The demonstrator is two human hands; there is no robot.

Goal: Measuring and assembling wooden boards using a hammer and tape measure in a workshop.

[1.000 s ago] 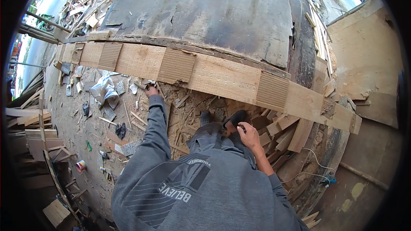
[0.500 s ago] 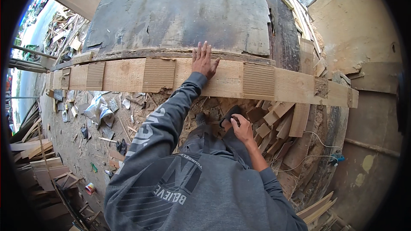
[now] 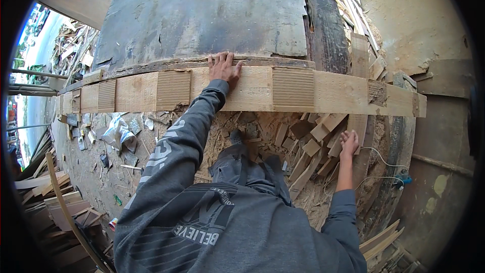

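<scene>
Left hand (image 3: 225,72) flat on the plank (image 3: 247,90), right hand (image 3: 349,143) beside the offcuts (image 3: 316,146)

Clock hours are read from the middle of the view. At 8 o'clock lies stacked scrap wood (image 3: 55,192); near 9, a white plastic sack (image 3: 120,134) rests crumpled on the littered ground (image 3: 96,164). The pale plank stretches from about 9 o'clock to about 3 — just above the middle — with corrugated cardboard patches (image 3: 293,89) along it. It runs along the near edge of the counter (image 3: 202,15), whose worn, dark sheet top spreads around 11 and 12.

Between 11 and 12 the left hand presses on the plank, its fingers laid out and slightly spread toward the far edge. Past 3, offcuts heap up below the plank. Just beyond them, between 3 and 4, the right hand has its fingers loosely curled — whether they hold anything, I cannot tell. Farther right, also between 3 and 4, a white cord (image 3: 384,160) loops toward a small blue object (image 3: 402,178).
</scene>
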